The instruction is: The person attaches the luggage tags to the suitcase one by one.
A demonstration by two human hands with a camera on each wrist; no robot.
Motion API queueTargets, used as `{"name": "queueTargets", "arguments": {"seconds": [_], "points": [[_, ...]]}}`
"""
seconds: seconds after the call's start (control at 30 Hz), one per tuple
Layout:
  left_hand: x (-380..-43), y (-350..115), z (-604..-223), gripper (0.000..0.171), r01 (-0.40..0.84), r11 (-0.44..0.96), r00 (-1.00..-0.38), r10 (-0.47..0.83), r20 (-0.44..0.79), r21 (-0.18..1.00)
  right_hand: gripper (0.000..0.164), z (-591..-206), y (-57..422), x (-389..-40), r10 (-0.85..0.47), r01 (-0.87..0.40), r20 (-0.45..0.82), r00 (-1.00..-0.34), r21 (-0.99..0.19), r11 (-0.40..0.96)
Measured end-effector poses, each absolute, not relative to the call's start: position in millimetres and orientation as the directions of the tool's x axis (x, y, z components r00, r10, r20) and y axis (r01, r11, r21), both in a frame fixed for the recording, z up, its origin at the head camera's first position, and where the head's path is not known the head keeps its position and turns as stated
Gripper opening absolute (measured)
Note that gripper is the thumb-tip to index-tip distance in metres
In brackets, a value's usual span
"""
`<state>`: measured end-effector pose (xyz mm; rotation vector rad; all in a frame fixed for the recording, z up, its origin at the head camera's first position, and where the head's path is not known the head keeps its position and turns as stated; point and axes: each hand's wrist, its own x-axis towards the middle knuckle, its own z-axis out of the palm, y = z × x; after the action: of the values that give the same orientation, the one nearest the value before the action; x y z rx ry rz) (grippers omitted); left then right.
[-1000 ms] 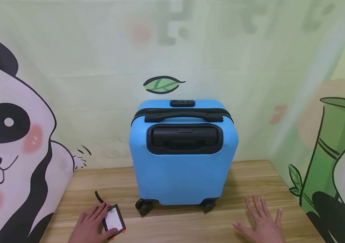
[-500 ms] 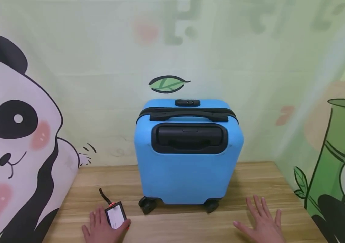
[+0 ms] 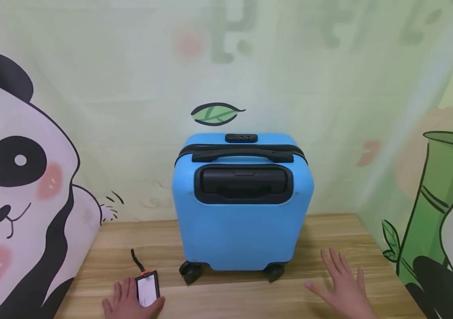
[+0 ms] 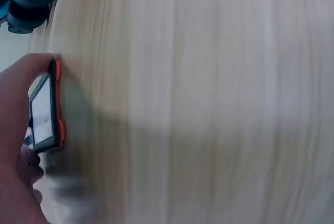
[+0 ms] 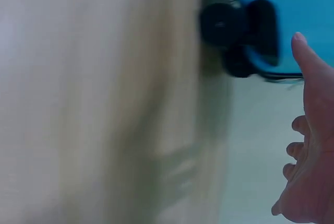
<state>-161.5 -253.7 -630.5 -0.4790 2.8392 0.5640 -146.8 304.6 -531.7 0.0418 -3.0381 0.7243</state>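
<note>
Wood-grain tabletop (image 3: 226,299): left hand (image 3: 127,305) grips the tag (image 3: 147,290), right hand (image 3: 344,290) well apart.

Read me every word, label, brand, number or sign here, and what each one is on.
Nothing is legible.
White card in the black-and-orange rectangular tag, held by the left hand: faint marks, too blurred to read.
Pale green backdrop sheet: large, faded grey-green characters, too blurred to read.
Blue hard-shell suitcase: no brand seen; any digits on its oblong black top panel are too small.
</note>
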Motion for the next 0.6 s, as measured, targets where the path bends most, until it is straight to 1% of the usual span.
{"name": "queueTargets", "arguments": {"seconds": [0.13,0.27,0.43,0.6], "points": [[-164.3,-271.7,-626.6,0.153,-0.28,0.903,-0.937,-0.184,-0.296,0.324,0.108,-490.8,299.0,-160.7,-0.057,-0.114,0.134,-0.989,-0.474,0.873],[-164.4,-279.9,-623.4,0.153,-0.262,0.906,-0.94,-0.161,-0.301,0.332,0.11,-441.5,291.9,-174.1,-0.111,-0.233,0.277,-0.955,-0.462,0.856],[-163.0,-278.0,-622.5,0.152,-0.287,0.898,-0.935,-0.187,-0.3,0.334,0.112,-378.0,277.6,-190.1,-0.197,-0.389,0.438,-0.877,-0.408,0.826],[-162.9,-270.3,-623.7,0.153,-0.355,0.872,-0.922,-0.267,-0.279,0.338,0.112,-325.4,256.7,-203.7,-0.298,-0.502,0.508,-0.808,-0.328,0.8]]}}
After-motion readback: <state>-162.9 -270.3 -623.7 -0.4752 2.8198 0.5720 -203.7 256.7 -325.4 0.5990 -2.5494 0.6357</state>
